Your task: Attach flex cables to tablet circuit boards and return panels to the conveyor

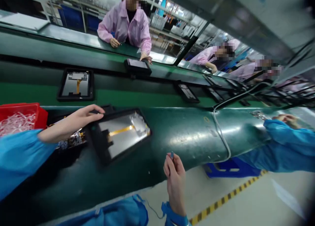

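Observation:
In front of me on the green bench, a black tray [97, 147] holds an uncovered tablet [125, 144]. Its silvery back, an orange flex cable [121, 130] and a board at the far end show. My left hand [85, 117] is over the tray's far left corner, thumb and forefinger drawn together; anything between them is too small to make out. Right of the tray and apart from it, near the bench's front edge, my right hand [175, 170] pinches a small blue piece [172, 154] between thumb and fingers.
A red bin [41, 116] of white strips stands left, beside a dark box of small parts [73, 139]. Beyond runs a green conveyor [108, 96] with more trays, including one tablet [76, 84]. A white cable [219, 130] crosses the bench. Co-workers in pink sit opposite; a blue sleeve [283, 144] reaches in right.

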Demonstrator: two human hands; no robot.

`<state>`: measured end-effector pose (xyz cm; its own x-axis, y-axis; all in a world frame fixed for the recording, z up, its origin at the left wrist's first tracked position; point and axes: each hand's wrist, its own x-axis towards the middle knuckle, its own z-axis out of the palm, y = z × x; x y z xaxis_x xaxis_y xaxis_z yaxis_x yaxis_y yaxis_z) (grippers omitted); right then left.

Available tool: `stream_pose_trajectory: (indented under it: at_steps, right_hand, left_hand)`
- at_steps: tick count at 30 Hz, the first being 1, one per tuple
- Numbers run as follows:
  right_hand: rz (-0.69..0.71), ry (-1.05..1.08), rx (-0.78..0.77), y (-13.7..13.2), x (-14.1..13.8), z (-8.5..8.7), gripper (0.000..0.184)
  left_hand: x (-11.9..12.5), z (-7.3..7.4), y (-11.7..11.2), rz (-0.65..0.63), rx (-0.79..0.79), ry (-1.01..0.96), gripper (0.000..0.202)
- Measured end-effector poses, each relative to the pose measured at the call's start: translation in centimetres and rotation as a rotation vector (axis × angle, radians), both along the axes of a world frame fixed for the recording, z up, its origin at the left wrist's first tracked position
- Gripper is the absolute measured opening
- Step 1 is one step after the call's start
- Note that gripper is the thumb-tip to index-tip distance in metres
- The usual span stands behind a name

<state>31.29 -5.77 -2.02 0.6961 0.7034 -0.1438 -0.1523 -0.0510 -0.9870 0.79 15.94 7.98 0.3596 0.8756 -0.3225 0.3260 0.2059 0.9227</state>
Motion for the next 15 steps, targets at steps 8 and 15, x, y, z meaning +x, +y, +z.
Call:
stream_pose_trajectory:
  at_steps: [8,15]
  right_hand:
    - [-0.030,0.072,0.021,0.1,-0.6,-0.5,0.045]
    - [0.018,0.082,-0.028,0.2,-0.7,-1.2,0.049]
  left_hand:
    - [13.8,-2.9,8.4,0.061,0.052,-0.183,0.037]
    - [10.4,-1.0,11.8,-0.074,0.205,0.117,0.035]
